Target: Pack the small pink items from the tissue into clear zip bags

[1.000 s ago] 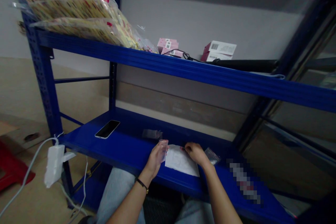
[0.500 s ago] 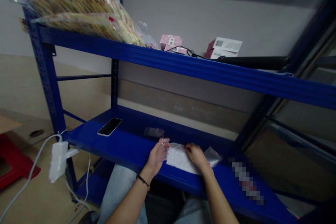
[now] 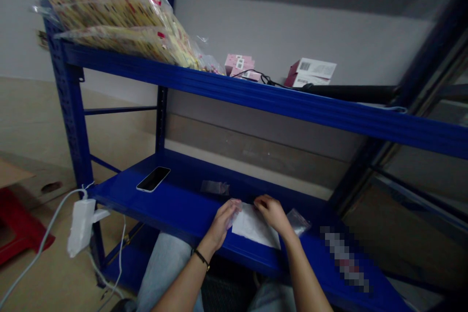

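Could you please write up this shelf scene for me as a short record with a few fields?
Left hand: at the left edge of a white paper sheet
Right hand: on the sheet's far edge, near a small clear plastic bag
Surface: lower blue steel shelf
Also there: black-screened smartphone; second clear plastic bag
Upper shelf: plastic-wrapped packs; pink boxes; barcoded carton

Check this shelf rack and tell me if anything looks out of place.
One thing stands out: a white power adapter dangles at the front corner of the lower blue steel shelf. It seems to hang in the air, not rest on anything, with its white cable trailing down and away.
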`<state>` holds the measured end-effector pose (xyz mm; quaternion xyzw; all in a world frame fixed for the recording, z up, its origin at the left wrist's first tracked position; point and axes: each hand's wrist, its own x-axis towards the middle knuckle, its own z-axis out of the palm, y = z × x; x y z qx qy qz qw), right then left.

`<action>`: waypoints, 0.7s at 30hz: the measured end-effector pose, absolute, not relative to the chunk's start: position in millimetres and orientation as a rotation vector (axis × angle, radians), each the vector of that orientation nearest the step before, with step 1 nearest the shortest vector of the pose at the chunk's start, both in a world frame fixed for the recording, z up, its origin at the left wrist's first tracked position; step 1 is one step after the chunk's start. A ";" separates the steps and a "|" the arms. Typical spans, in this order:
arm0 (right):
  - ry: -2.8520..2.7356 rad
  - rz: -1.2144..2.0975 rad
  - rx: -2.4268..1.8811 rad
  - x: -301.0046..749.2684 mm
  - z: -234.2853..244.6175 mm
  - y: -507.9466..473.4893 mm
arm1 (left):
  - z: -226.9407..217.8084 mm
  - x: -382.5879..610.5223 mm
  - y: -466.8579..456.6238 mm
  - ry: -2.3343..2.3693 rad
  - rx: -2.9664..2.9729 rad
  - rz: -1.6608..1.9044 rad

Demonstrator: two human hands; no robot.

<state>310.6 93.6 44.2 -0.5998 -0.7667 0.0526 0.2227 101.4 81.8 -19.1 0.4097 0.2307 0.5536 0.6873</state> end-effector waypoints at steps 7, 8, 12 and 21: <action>-2.199 0.439 -1.206 263.5 97.3 78.4 | -14.5 103.8 77.9 0.463 1.050 1.229; -2.220 0.432 -1.194 259.9 99.8 77.6 | -13.9 103.5 77.4 0.458 1.059 1.231; -2.164 0.428 -1.191 262.0 98.1 69.3 | -13.3 100.5 76.7 0.435 1.001 1.218; -1.993 0.631 -1.188 267.9 64.5 -15.3 | -3.8 80.8 41.6 0.207 0.982 0.734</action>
